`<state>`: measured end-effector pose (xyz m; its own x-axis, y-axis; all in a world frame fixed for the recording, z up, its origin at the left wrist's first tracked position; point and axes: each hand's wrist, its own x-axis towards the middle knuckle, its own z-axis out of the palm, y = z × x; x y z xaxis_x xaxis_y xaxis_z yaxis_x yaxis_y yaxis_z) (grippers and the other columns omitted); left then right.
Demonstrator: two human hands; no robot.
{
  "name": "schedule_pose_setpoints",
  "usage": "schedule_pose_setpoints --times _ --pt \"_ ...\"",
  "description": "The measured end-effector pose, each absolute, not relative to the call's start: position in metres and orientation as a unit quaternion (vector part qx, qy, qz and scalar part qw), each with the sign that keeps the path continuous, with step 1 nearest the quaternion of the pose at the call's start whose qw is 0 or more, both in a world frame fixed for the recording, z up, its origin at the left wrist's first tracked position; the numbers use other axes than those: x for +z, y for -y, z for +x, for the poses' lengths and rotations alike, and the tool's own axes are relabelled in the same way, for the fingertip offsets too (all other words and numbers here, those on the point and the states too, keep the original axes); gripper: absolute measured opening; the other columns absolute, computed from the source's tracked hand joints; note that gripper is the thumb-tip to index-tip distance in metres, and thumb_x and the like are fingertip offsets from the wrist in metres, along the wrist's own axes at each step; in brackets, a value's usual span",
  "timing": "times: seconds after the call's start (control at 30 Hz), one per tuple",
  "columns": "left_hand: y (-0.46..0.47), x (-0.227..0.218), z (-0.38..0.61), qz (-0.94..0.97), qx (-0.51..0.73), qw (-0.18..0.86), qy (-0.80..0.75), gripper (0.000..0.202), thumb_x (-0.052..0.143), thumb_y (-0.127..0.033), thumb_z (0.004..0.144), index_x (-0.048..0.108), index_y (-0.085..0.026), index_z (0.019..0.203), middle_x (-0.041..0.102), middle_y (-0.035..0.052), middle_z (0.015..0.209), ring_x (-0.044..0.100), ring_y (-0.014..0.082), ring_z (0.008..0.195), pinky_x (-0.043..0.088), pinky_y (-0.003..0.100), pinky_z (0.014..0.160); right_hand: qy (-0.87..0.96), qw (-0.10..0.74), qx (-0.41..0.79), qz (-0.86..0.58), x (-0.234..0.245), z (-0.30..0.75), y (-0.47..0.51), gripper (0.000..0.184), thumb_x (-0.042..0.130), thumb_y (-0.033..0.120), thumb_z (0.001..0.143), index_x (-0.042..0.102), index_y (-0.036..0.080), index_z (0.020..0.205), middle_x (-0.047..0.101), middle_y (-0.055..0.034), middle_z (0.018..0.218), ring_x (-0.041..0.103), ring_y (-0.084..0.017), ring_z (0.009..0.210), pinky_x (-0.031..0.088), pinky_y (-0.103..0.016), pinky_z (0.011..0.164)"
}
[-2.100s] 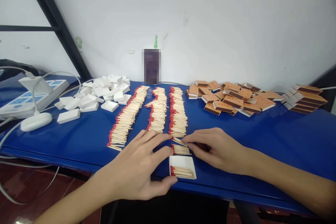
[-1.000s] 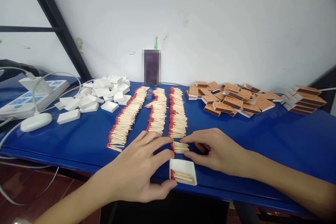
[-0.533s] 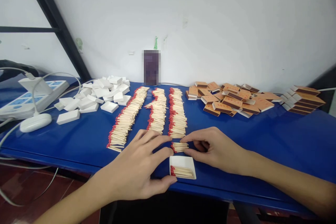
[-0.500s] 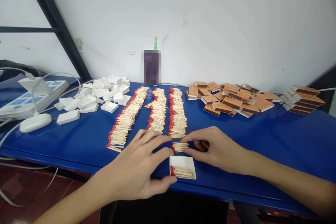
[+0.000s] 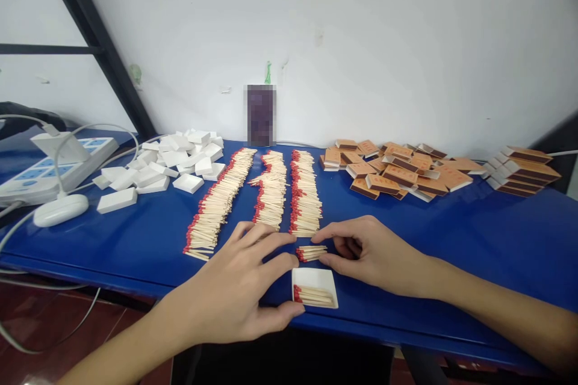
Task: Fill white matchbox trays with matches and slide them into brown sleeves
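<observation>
A small white matchbox tray (image 5: 320,277) lies at the table's front edge, red-headed matches (image 5: 315,296) along its near side. Just behind it sits a small bunch of loose matches (image 5: 312,253). My left hand (image 5: 246,280) is spread open, its thumb at the tray's near left corner and its fingertips left of the bunch. At the bunch's right end is my right hand (image 5: 370,255), thumb and index finger apart, the other fingers curled; it grips nothing. Beyond the hands run three rows of matches: left (image 5: 221,201), middle (image 5: 270,192) and right (image 5: 306,192).
White matchbox trays (image 5: 174,159) are heaped at the back left, near a power strip (image 5: 58,168) with cables. Orange matchbox sleeves (image 5: 397,168) lie piled at the back right beside stacked matchboxes (image 5: 524,171). A blurred dark rectangle (image 5: 261,115) stands against the wall.
The small bunch of matches has shifted slightly right, and my right thumb and index finger have moved slightly right too. My left hand and the tray are almost unmoved.
</observation>
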<state>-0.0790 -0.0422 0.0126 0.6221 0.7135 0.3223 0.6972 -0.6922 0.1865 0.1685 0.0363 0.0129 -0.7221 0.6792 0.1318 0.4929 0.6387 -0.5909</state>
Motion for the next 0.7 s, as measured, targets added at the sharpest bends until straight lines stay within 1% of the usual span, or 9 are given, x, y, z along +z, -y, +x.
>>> schedule_pose_setpoints --times 0.13,0.23,0.4,0.53,0.7 --pt "0.0427 0.0121 -0.0787 0.901 0.191 0.02 -0.389 0.03 0.064 -0.041 0.091 0.063 -0.021 0.112 0.064 0.0091 0.127 0.055 0.0298 0.115 0.04 0.047 0.098 0.893 0.166 0.266 -0.324 0.013 0.1675 -0.0369 0.023 0.062 0.035 0.093 0.078 0.021 0.103 0.051 0.005 0.054 0.042 -0.009 0.048 0.033 -0.021 0.048" --pt "0.043 0.0118 -0.0793 0.901 0.181 0.022 -0.394 0.03 0.063 -0.043 0.092 0.063 -0.022 0.112 0.063 0.009 0.13 0.054 0.0303 0.116 0.039 0.048 0.098 0.889 0.161 0.276 -0.329 0.0132 0.1668 -0.037 0.023 0.061 0.035 0.094 0.078 0.021 0.098 0.049 0.0051 0.054 0.04 -0.009 0.048 0.032 -0.022 0.048" --pt "0.0428 0.0126 -0.0793 0.903 0.177 0.018 -0.391 0.029 0.063 -0.043 0.091 0.063 -0.023 0.112 0.06 0.0071 0.136 0.052 0.0316 0.12 0.038 0.05 0.1 0.885 0.161 0.273 -0.34 0.0134 0.1662 -0.0365 0.02 0.062 0.035 0.092 0.076 0.021 0.094 0.046 0.0061 0.055 0.04 -0.009 0.049 0.032 -0.022 0.049" --pt "0.0428 0.0132 -0.0784 0.903 0.183 0.008 -0.389 0.029 0.065 -0.04 0.089 0.064 -0.022 0.113 0.061 0.0073 0.135 0.052 0.0318 0.121 0.039 0.049 0.1 0.886 0.168 0.27 -0.337 0.0136 0.1659 -0.0363 0.019 0.062 0.034 0.091 0.075 0.02 0.09 0.048 0.0058 0.055 0.041 -0.009 0.049 0.032 -0.022 0.049" --pt "0.0435 0.0133 -0.0784 0.899 0.197 -0.004 -0.39 0.029 0.065 -0.041 0.089 0.065 -0.022 0.111 0.063 0.0087 0.13 0.053 0.0325 0.119 0.038 0.05 0.099 0.888 0.162 0.271 -0.334 0.0138 0.1659 -0.0361 0.017 0.062 0.032 0.092 0.074 0.02 0.089 0.049 0.0058 0.055 0.042 -0.009 0.049 0.032 -0.022 0.049"
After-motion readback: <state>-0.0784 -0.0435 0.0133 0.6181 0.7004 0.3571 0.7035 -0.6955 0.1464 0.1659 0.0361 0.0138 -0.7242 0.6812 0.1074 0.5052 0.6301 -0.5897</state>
